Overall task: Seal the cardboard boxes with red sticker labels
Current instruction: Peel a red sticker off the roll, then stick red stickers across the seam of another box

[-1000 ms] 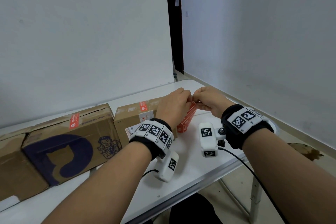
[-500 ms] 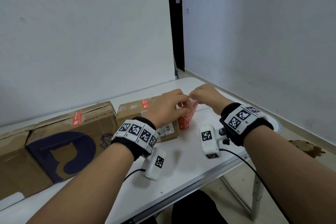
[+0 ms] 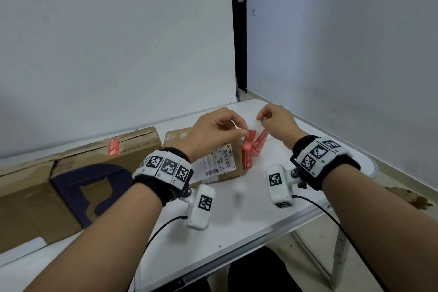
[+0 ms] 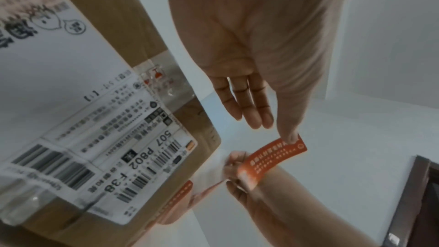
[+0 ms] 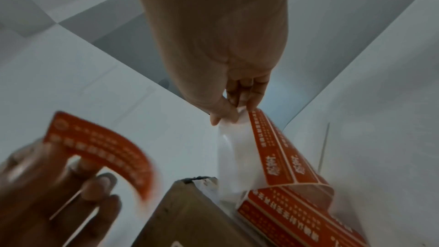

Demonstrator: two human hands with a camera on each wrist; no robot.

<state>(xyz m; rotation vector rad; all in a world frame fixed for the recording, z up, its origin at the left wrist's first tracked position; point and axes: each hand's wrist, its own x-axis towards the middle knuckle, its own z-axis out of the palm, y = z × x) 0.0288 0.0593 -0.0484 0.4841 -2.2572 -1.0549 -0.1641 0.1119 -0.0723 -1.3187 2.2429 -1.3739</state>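
Cardboard filled the left half of the head view: 3 boxes stood in a row on the white table. The middle box already wore a red label across its top seam, so that 1 looked sealed. The right box, the one with the white shipping slip, had its top hidden behind the left hand; whether it was sealed could not be told. The far-left box showed no red label. In my judgement the job was partway along, with at least 1 box left. Above the table's far end the right hand held up the strip of remaining labels.

In the left wrist view, the left thumb and forefinger pinched 1 end of a freed sticker; the other 3 fingers hung nearly straight and close together, touching nothing. The sticker hung in the air just beside the right box's corner, not yet on cardboard.

In the right wrist view, the right hand's thumb and curled fingers pinched the white backing at the strip's top, beside its first red label, while the strip trailed down to a pile on the table. The freed sticker, blurred, curved off the left hand's fingertips.
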